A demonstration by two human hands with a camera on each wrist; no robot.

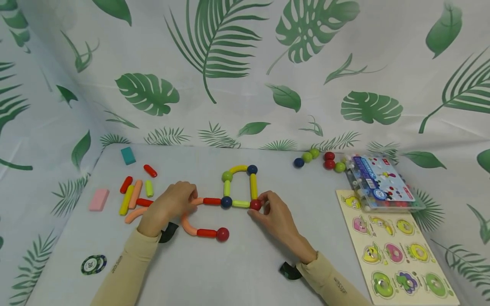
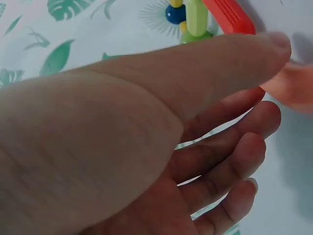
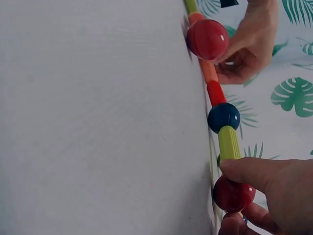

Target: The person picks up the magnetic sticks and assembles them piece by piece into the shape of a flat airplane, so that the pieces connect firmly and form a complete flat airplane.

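A chain of magnetic rods and balls lies on the table. At its left, my left hand (image 1: 174, 204) pinches a curved orange rod (image 1: 197, 201), whose end meets a red rod (image 1: 212, 201). That red rod joins a dark blue ball (image 1: 226, 202), a corner of a loop with yellow rods (image 1: 253, 187) and light green rods (image 1: 240, 204). At the loop's lower right corner, my right hand (image 1: 276, 214) grips a red ball (image 3: 234, 193) between thumb and fingers. Below the left hand, another curved orange rod (image 1: 187, 225) leads through a red rod to a red ball (image 1: 223, 234).
Loose rods (image 1: 126, 199), a pink block (image 1: 99, 199), a teal block (image 1: 128, 156) and round chips (image 1: 93, 264) lie left. Spare balls (image 1: 307, 157) sit at the back. A clear plastic box (image 1: 383, 180) overlaps a fruit puzzle board (image 1: 405, 265) at right.
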